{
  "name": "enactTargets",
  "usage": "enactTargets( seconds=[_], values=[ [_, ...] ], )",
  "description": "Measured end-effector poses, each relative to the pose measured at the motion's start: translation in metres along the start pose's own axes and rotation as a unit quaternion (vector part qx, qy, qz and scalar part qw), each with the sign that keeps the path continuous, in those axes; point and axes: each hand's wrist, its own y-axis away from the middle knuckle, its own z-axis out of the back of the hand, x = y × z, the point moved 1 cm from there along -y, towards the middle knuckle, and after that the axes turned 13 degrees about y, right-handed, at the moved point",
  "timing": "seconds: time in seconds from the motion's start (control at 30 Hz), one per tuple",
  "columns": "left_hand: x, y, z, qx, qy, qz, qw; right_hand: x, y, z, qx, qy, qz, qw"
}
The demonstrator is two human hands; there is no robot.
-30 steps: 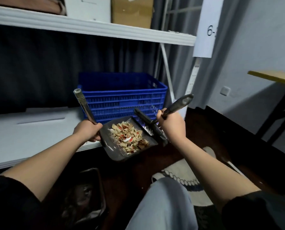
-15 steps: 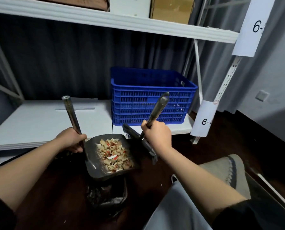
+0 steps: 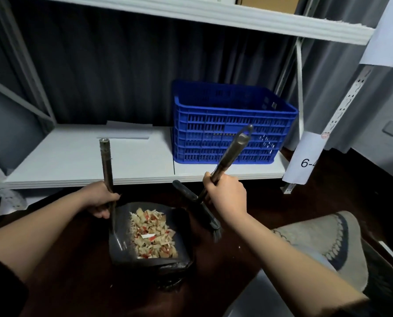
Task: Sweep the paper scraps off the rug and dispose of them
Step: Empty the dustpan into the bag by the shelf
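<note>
A dark dustpan (image 3: pixel 181 227) full of tan, white and red paper scraps (image 3: pixel 153 234) hangs low over the dark floor. My left hand (image 3: pixel 100 200) grips its upright metal handle (image 3: pixel 105 165). Under the pan's near edge a black bin bag (image 3: pixel 172 274) peeks out, mostly hidden. My right hand (image 3: pixel 226 193) grips the handle of a small black broom (image 3: pixel 201 208), whose bristles point down just right of the pan. The grey rug (image 3: pixel 317 239) with a patterned border lies at the lower right.
A low white shelf board (image 3: pixel 88 156) runs behind the pan, carrying a blue slatted crate (image 3: pixel 232 124). A white shelf upright with paper labels (image 3: pixel 305 156) stands at the right. My grey trouser leg fills the bottom right corner.
The view swung left and both hands carried the loaded dustpan and broom leftward and down. The pan now sits over the black bin bag, which lay off to the left a second ago.
</note>
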Motion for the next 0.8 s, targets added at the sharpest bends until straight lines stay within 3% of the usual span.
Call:
enactTargets(
  seconds=[0.57, 0.8],
  values=[
    [0.012, -0.031, -0.003, 0.029, -0.065, 0.082, 0.994, 0.006, 0.006, -0.003, 0.038, 0.022, 0.004, 0.999],
    [-0.001, -0.035, 0.000, 0.036, -0.095, 0.076, 0.992, 0.008, 0.002, -0.002, 0.043, 0.039, 0.008, 0.998]
  ],
)
